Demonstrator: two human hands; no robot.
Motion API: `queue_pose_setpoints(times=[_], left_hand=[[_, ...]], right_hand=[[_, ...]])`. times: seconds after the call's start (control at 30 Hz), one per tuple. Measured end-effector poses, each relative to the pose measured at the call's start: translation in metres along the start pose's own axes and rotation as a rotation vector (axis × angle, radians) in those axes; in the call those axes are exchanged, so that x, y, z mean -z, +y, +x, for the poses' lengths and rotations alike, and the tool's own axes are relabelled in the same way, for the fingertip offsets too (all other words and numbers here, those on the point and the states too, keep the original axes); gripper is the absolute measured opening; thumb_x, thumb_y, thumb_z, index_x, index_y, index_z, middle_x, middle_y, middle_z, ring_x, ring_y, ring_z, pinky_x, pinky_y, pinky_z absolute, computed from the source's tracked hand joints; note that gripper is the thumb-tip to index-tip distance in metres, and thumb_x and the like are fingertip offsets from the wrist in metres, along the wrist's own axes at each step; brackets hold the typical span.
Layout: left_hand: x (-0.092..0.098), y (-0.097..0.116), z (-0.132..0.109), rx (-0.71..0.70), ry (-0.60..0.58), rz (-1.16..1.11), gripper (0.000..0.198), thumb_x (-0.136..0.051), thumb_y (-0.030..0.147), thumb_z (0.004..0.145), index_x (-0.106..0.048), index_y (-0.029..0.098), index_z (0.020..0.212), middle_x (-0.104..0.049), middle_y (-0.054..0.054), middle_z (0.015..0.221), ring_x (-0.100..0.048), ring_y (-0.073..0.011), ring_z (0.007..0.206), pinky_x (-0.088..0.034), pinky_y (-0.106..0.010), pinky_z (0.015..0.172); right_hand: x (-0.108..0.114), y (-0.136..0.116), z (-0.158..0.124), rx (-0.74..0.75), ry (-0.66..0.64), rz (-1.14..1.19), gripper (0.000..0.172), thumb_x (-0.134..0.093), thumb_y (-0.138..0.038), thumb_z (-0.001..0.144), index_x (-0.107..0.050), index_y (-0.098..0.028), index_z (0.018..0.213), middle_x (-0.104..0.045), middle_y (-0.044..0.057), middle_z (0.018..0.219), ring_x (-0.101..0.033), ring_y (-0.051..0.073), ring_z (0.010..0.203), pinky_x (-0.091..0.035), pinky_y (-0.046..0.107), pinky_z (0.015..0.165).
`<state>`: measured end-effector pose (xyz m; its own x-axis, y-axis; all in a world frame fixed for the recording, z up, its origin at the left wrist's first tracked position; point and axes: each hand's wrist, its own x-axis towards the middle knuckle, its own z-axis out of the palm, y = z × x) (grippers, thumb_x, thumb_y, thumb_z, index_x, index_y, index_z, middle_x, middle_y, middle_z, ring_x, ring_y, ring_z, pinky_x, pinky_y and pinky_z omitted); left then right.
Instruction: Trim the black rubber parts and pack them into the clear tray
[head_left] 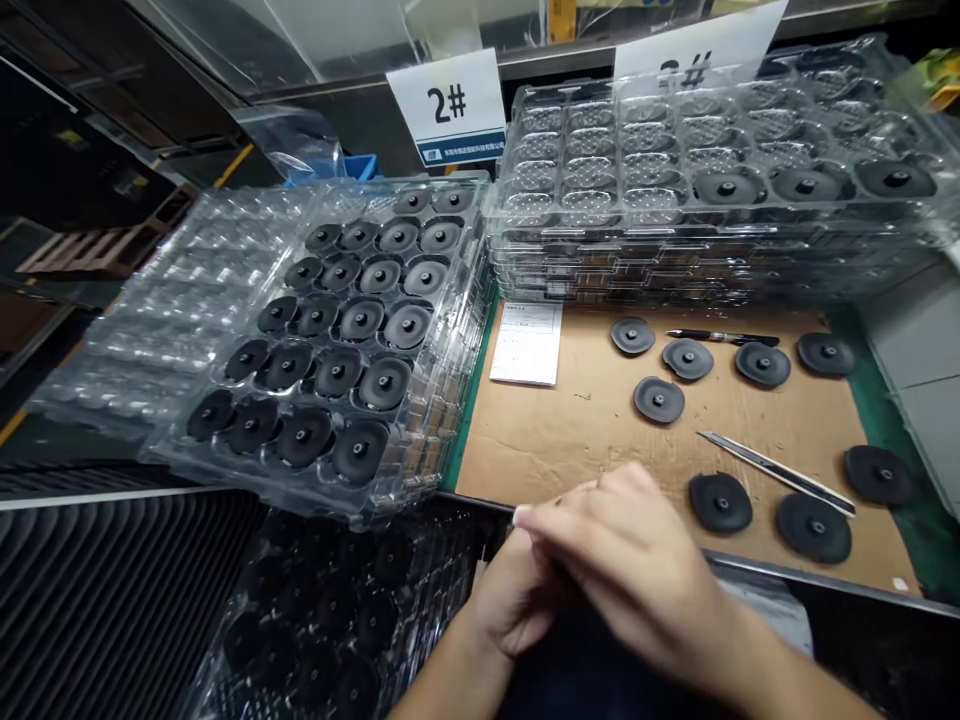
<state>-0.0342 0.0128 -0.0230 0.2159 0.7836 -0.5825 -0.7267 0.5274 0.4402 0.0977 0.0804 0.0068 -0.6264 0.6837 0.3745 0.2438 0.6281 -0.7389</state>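
Our right hand (622,560) lies curled over our left hand (510,605) at bottom centre, fingers bent close together; we cannot tell whether they hold anything. Just beyond, on a cardboard sheet (540,445), black rubber discs (721,503) lie spread across the right side, near a utility knife (776,473) and a pen (724,337). More discs sit in a clear plastic tray (420,480) at centre left, below a card marked 2# (448,105).

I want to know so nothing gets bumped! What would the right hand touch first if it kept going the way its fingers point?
The right hand would probably meet the side of the stack of clear plastic trays first, but depth is hard to judge here.
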Motion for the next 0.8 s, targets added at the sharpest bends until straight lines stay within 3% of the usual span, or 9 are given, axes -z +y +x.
queue_pose_setpoints(times=[0.13, 0.2, 0.33, 0.43, 0.53, 0.63, 0.73, 0.8], left_hand=[[0.017, 0.006, -0.004, 0.009, -0.095, -0.14, 0.063, -0.078, 0.046, 0.058, -0.061, 0.023, 0.114, -0.065, -0.006, 0.111, -0.065, -0.0257, 0.095, -0.05, -0.033, 0.081], [0.025, 0.008, -0.006, 0.018, -0.131, -0.2, 0.067, -0.076, 0.046, 0.061, -0.056, 0.025, 0.122, -0.063, -0.007, 0.118, -0.064, -0.0279, 0.1, -0.05, -0.034, 0.083], [0.033, 0.01, -0.006, 0.011, -0.124, -0.242, 0.064, -0.074, 0.045, 0.064, -0.056, 0.025, 0.122, -0.062, -0.007, 0.119, -0.063, -0.0284, 0.104, -0.049, -0.034, 0.086], [0.03, 0.011, -0.003, -0.001, -0.122, -0.226, 0.062, -0.076, 0.041, 0.063, -0.058, 0.025, 0.12, -0.061, -0.006, 0.12, -0.062, -0.029, 0.105, -0.05, -0.035, 0.087], [0.024, 0.015, 0.0, -0.064, -0.078, -0.179, 0.056, -0.078, 0.035, 0.063, -0.062, 0.023, 0.115, -0.064, -0.006, 0.117, -0.062, -0.024, 0.105, -0.048, -0.032, 0.091], [0.02, 0.02, 0.002, -0.124, -0.012, -0.102, 0.056, -0.082, 0.027, 0.059, -0.064, 0.021, 0.112, -0.067, -0.007, 0.111, -0.063, -0.0212, 0.102, -0.046, -0.029, 0.093], [0.016, 0.021, 0.002, -0.171, 0.067, -0.056, 0.061, -0.085, 0.027, 0.053, -0.064, 0.025, 0.111, -0.068, -0.004, 0.108, -0.063, -0.0224, 0.099, -0.047, -0.032, 0.092], [0.013, 0.02, 0.001, -0.17, 0.089, -0.036, 0.056, -0.084, 0.03, 0.054, -0.067, 0.024, 0.107, -0.07, -0.004, 0.103, -0.063, -0.0213, 0.1, -0.047, -0.028, 0.091]], right_hand=[[-0.014, 0.043, -0.015, -0.448, 0.097, -0.044, 0.023, -0.046, -0.028, 0.093, -0.062, -0.022, 0.109, -0.067, 0.004, 0.096, -0.059, 0.013, 0.071, -0.045, 0.025, 0.064], [-0.029, 0.064, -0.034, -0.546, 0.052, -0.035, 0.023, -0.047, -0.031, 0.092, -0.063, -0.022, 0.107, -0.067, 0.003, 0.094, -0.06, 0.012, 0.069, -0.047, 0.023, 0.061], [-0.045, 0.072, -0.057, -0.538, -0.067, 0.022, 0.021, -0.048, -0.028, 0.091, -0.065, -0.021, 0.1, -0.068, 0.002, 0.084, -0.064, 0.014, 0.076, -0.05, 0.022, 0.066], [-0.032, 0.047, -0.04, -0.552, 0.028, -0.001, 0.023, -0.045, -0.028, 0.093, -0.06, -0.022, 0.109, -0.066, 0.005, 0.098, -0.062, 0.016, 0.083, -0.049, 0.025, 0.068], [-0.016, 0.009, -0.013, -0.331, 0.107, -0.025, 0.027, -0.049, -0.021, 0.09, -0.055, -0.021, 0.117, -0.063, 0.007, 0.104, -0.059, 0.019, 0.09, -0.045, 0.031, 0.077], [-0.015, -0.017, 0.004, -0.087, 0.029, 0.055, 0.031, -0.046, -0.01, 0.087, -0.054, -0.016, 0.116, -0.063, 0.007, 0.094, -0.056, 0.018, 0.082, -0.044, 0.033, 0.076], [-0.02, -0.02, 0.011, -0.094, -0.121, 0.127, 0.028, -0.044, -0.006, 0.086, -0.056, -0.015, 0.11, -0.062, 0.005, 0.088, -0.054, 0.016, 0.077, -0.043, 0.03, 0.072], [-0.022, -0.017, 0.011, -0.115, -0.083, 0.056, 0.023, -0.045, -0.009, 0.088, -0.057, -0.014, 0.107, -0.062, 0.006, 0.086, -0.053, 0.017, 0.076, -0.042, 0.032, 0.071]])
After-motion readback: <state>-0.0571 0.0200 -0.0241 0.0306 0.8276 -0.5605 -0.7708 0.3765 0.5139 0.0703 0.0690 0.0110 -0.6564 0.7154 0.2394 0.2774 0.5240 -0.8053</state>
